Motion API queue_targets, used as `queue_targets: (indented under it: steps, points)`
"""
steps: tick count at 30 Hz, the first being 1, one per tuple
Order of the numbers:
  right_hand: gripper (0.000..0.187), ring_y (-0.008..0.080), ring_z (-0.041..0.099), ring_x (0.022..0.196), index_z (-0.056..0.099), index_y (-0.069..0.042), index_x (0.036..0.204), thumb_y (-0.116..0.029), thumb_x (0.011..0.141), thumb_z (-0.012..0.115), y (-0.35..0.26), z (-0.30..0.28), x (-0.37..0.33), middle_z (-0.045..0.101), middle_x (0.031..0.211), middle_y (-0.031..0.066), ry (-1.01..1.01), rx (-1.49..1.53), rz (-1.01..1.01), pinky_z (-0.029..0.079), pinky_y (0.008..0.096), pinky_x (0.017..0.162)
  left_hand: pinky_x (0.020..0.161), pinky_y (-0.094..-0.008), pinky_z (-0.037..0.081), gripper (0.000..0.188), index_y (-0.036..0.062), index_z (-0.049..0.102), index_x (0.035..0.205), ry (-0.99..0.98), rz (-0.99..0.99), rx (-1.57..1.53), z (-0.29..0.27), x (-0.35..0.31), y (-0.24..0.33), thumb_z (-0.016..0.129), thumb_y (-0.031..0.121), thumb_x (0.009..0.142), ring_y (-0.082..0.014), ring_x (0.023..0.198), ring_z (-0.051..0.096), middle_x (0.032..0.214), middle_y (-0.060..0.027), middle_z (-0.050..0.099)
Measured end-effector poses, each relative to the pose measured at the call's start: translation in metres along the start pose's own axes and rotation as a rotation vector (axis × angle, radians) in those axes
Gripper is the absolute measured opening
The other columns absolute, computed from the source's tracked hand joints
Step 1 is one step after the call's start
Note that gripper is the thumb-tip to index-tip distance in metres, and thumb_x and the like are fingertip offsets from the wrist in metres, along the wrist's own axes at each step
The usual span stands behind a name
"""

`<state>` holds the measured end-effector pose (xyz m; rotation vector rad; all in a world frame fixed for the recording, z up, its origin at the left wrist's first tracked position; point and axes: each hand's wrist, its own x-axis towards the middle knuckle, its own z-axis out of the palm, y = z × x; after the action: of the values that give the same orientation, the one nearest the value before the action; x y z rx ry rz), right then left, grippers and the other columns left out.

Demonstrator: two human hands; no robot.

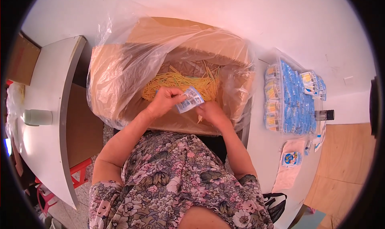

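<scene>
My left hand (162,102) is closed, pinching the upper left part of a small white and blue plastic packet (191,100) between thumb and fingers. My right hand (212,113) is at the packet's lower right corner, with its fingers curled in. Whatever it grips is hidden, though a small pale tip pokes out below it. Both hands are over the near side of a large cardboard box (172,26) lined with clear plastic film (112,82). Inside, behind the hands, lies a loose heap of thin yellow sticks (172,81).
To the right, a clear plastic bin (276,54) holds rows of blue and white packets (294,104). Near it are a dark-capped bottle (329,115) and a pink cloth (286,179) with a blue packet on it. A pale green cup (38,117) lies on the left table (48,76).
</scene>
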<state>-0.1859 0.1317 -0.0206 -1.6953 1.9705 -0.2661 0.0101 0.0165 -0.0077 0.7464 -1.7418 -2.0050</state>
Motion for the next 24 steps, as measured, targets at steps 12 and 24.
queue_targets:
  steps: [12,24]
  points:
    - [0.019,0.0204,0.057,0.055,0.056,-0.001,0.076,-0.019,0.081,0.059,-0.008,-0.022,0.007,0.055,0.059,0.0113,0.184,0.180,-0.174,0.044,0.0351,0.051,0.072,-0.0217,0.045,0.025,0.0037,0.064,0.103,0.015,-0.086,-0.188,-0.005,-0.001,0.011,0.055,0.024,0.091,-0.0040,0.076,0.056,0.087,0.0026,0.065]
    - [0.023,0.0097,0.050,0.055,0.058,-0.002,0.072,-0.022,0.080,0.066,-0.023,-0.043,-0.006,0.052,0.057,0.0014,-0.061,0.746,-0.090,0.041,0.0268,0.053,0.068,-0.0212,0.044,0.013,0.0023,0.066,0.092,0.029,0.053,-0.094,-0.014,-0.008,0.007,0.062,0.014,0.086,-0.0036,0.075,0.055,0.082,0.0024,0.064]
